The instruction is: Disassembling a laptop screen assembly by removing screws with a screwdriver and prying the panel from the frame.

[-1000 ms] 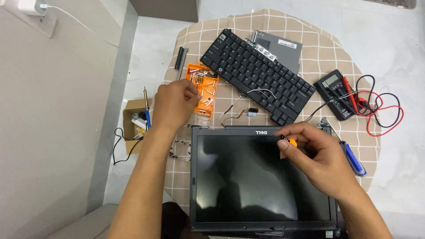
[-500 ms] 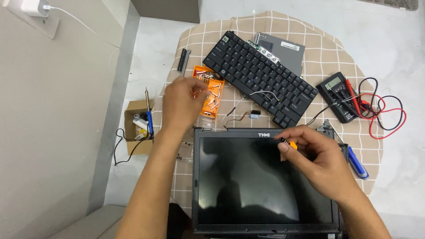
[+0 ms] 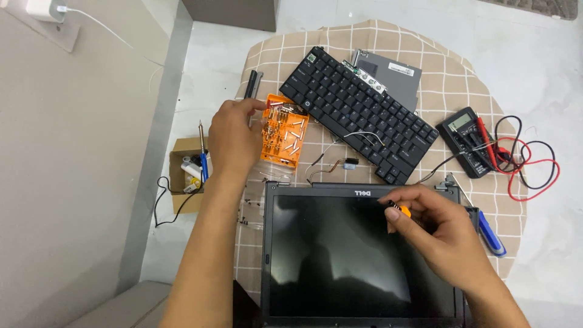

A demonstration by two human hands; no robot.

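The left hand (image 3: 234,136) rests its fingertips on the upper left corner of the orange bit case (image 3: 284,132), which lies on the checked cloth of the bench (image 3: 449,85) between the keyboard (image 3: 358,112) and the laptop screen (image 3: 358,255); the grip is loose, not clamped. The case looks light, stiff and smooth, best taken by its long edges and kept level, since its bits could spill. The right hand (image 3: 440,240) pinches a small orange-tipped screwdriver (image 3: 398,211) over the screen's top edge, as a second ago, while the left hand has moved from the case's lower left to its upper corner.

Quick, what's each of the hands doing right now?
Left hand: fingers touching the orange bit case, not clearly gripping it.
Right hand: closed on a small orange-handled screwdriver over the laptop screen.
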